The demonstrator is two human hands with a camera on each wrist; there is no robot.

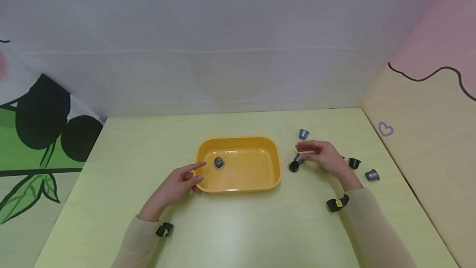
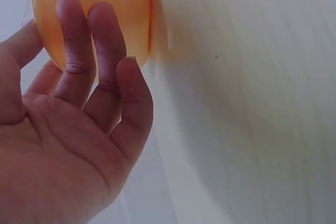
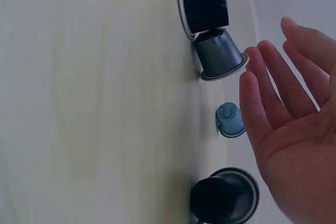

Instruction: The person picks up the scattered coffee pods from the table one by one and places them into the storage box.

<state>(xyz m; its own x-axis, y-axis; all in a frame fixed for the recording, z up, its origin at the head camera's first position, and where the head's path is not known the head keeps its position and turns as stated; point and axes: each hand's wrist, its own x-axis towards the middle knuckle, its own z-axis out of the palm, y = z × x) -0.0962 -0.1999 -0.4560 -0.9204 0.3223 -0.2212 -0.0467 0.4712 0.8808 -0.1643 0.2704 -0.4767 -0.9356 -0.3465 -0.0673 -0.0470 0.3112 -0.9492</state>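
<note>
A yellow tray (image 1: 238, 190) lies on the table with one grey coffee capsule (image 1: 219, 162) inside, near its left end. My left hand (image 1: 182, 182) holds the tray's left rim, thumb and forefinger over the edge. In the left wrist view, the other fingers bend against the tray's outer wall (image 2: 139, 9). Right of the tray, a black coffee capsule (image 3: 206, 11) stands on its rim, touching a tilted grey-blue capsule (image 3: 218, 53). My right hand (image 1: 322, 156) hovers beside this pair, fingers extended, nothing gripped. Fingertips are close to the grey-blue capsule; contact is unclear.
A blue capsule (image 1: 303, 134) sits behind my right hand. Right of that wrist lie a black capsule (image 1: 354, 163) and a grey capsule (image 1: 372, 175). A white wall (image 1: 230, 77) closes the table's back, and a painted panel (image 1: 420, 135) stands along the right.
</note>
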